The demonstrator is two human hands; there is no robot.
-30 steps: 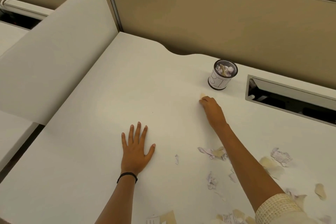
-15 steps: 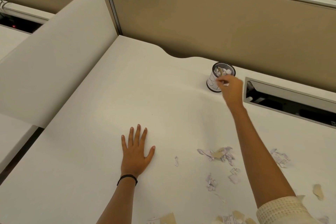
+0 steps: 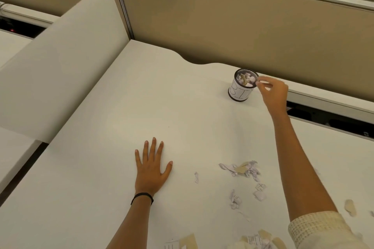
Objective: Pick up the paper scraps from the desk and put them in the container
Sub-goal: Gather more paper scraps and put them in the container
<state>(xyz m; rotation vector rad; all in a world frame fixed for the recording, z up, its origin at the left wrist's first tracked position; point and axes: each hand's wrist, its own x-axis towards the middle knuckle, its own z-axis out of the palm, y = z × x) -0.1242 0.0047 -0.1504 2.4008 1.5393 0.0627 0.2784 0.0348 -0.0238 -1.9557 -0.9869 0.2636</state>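
head view: left hand (image 3: 151,170) flat, fingers spread, on white desk (image 3: 141,97). right hand (image 3: 273,95) curled at rim of small round black mesh container with white label (image 3: 240,93); pinch too blurred to tell. torn white and tan paper scraps (image 3: 242,169) scattered nearer; light, limp, best pinched at raised creases. open desk between; dark cable slot (image 3: 323,117) just right of container.

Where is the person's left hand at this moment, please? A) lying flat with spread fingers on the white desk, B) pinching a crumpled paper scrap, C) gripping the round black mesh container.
A: the left hand lies palm-down with its fingers straight and spread on the white desk, well away from the round black mesh container and clear of the crumpled paper scraps.
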